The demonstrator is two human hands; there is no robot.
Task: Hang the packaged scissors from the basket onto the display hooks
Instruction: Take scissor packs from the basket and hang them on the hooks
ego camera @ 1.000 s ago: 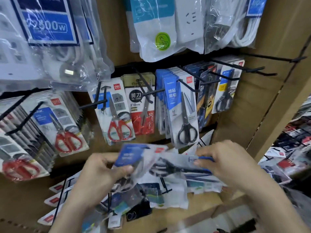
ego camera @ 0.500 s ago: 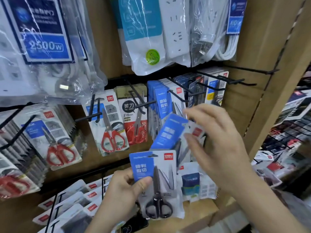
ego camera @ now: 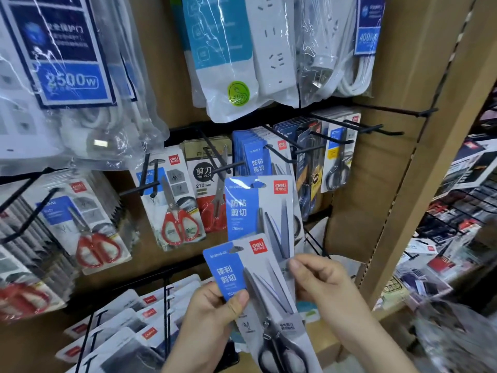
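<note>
Left hand grips front scissors pack, right hand pinches rear pack, both upright, blades up

Two packs of scissors are held up in front of the rack. The small pack is in front. It has a blue and grey card and black-handled scissors, points up, leaning a little left. The left hand grips its lower left edge. The big pack stands upright just behind it, pinched at the bottom by the right hand. Above, thin black hooks stick out. More blue packs hang on them.
</note>
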